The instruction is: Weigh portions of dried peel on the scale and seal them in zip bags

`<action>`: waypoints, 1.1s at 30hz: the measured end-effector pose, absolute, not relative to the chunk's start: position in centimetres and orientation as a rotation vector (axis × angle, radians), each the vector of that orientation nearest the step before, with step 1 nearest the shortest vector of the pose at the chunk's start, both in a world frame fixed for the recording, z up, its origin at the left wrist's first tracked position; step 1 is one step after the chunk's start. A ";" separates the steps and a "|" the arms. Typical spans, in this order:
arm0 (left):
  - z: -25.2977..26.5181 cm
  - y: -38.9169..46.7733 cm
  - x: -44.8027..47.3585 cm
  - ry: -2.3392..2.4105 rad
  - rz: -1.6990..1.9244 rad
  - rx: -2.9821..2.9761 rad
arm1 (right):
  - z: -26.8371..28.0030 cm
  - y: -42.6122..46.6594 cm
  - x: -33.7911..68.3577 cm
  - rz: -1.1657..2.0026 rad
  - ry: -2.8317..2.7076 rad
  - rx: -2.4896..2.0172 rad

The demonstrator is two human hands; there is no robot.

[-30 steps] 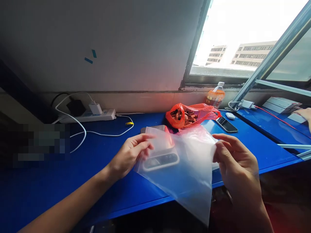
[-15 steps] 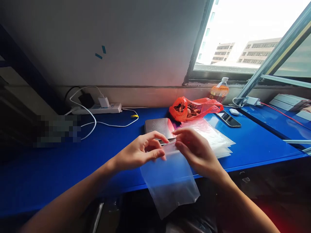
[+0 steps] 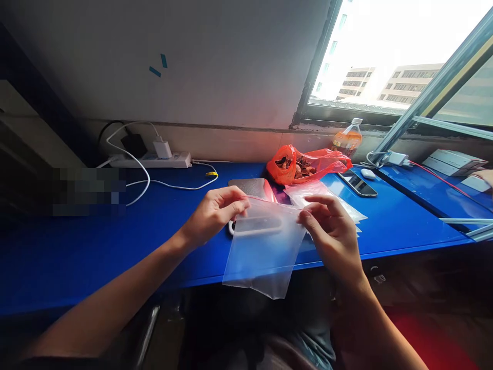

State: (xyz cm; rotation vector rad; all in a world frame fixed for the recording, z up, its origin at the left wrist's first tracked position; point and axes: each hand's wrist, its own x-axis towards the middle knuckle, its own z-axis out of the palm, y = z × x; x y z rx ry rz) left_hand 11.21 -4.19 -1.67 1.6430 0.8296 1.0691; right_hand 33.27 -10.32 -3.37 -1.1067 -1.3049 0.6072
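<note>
Stretched between my hands is a clear, frosted zip-lock plastic bag point(image 3: 265, 252), with a thin red line along its top edge. My left hand point(image 3: 215, 213) pinches the top left corner, and my right hand point(image 3: 333, 231) pinches the top right corner. The bag hangs flat over the desk's front edge. Partly hidden behind it lies a device like a small scale with a metal top point(image 3: 246, 189) and a white front. A stack of clear plastic bags point(image 3: 348, 203) lies behind my right hand, beside a red plastic bag point(image 3: 283, 172) holding brown dried pieces.
On the blue desk point(image 3: 173, 221) are a phone point(image 3: 358, 184), a white earbud case point(image 3: 367, 174) and a power strip point(image 3: 179, 160) with cables. An orange-labelled bottle point(image 3: 348, 137) stands by the window. White boxes point(image 3: 454, 162) and another person's hand point(image 3: 484, 177) are at the right.
My hands have moved apart, pulling the bag's top edge taut. The bag's lower end has risen and swung left. Another person's hand shows more plainly at the right edge.
</note>
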 end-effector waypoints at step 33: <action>-2.6 -3.5 10.5 0.775 0.524 1.996 | -6.8 -12.4 31.9 0.418 -1.200 -1.368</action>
